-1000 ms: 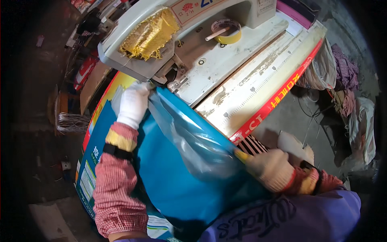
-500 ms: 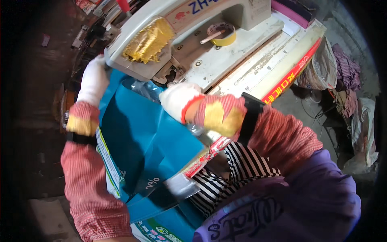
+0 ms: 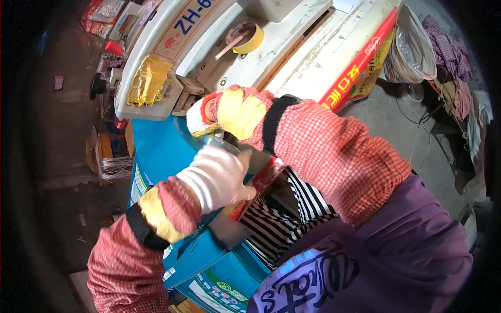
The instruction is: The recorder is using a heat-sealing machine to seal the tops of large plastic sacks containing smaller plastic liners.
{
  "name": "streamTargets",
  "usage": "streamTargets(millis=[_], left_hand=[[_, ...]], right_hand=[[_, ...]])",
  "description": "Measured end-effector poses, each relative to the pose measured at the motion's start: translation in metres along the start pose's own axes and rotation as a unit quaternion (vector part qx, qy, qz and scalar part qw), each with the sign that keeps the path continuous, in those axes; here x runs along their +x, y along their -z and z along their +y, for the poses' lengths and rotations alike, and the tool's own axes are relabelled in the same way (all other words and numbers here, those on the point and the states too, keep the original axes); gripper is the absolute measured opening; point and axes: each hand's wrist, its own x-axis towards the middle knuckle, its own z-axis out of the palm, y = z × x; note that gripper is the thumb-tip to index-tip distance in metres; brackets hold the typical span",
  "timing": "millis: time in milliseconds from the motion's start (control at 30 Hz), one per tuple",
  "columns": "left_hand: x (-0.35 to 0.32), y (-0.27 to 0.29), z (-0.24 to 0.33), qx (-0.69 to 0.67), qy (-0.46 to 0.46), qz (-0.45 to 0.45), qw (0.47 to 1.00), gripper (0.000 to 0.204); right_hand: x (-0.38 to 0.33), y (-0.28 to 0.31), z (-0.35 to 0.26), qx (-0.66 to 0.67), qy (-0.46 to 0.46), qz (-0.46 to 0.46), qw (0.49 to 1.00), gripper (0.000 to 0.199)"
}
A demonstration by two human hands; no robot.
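Note:
A large blue plastic bag (image 3: 155,140) with printed panels hangs over the near side of a pale sewing machine (image 3: 151,31). My left hand (image 3: 216,175), in a white glove with bare fingertips, is over the bag near the bench edge. Its thumb and forefinger are apart, slightly smeared by motion. Just beyond it, my right hand (image 3: 201,117), also gloved, is bent beside the needle area under the machine head; its fingers are hidden. Between the hands shows a crumpled strip of clear plastic (image 3: 224,143); whether either hand grips it is unclear.
A yellow tape roll (image 3: 249,41) with a pale stick across it lies on the machine bed. A red-and-yellow strip (image 3: 355,73) runs along the bench's right edge. Bags and cloth (image 3: 446,47) lie at the right. At the left stands a wire coil (image 3: 116,168).
My left hand has come from the bag's far-left edge, beside the machine head, to the right and nearer, beside my right hand. My right hand has turned and shifted slightly left. The view has shifted too.

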Motion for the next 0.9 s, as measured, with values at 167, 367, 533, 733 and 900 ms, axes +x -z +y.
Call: streamTargets(millis=[167,367,533,733,900], left_hand=[[-0.011,0.013,-0.011,-0.218,-0.094,-0.212,0.948,0.028],[-0.084,0.111,-0.038,-0.256,0.188,-0.224,0.921,0.026],[-0.064,0.054,-0.074,0.221,0.117,-0.047,0.967,0.012],[-0.022,0.037,-0.01,-0.096,0.039,-0.304,0.947,0.067],[-0.086,0.045,-0.006,-0.035,0.162,-0.351,0.922,0.059]], right_hand=[[0.048,-0.062,0.052,0.456,0.168,0.113,0.867,0.027],[0.069,-0.077,0.079,0.583,0.407,0.138,0.69,0.026],[0.052,-0.077,0.05,0.618,0.313,0.161,0.703,0.02],[0.052,-0.078,0.034,0.641,0.304,0.167,0.684,0.025],[0.043,-0.082,0.022,-0.024,-0.142,0.22,0.965,0.028]])
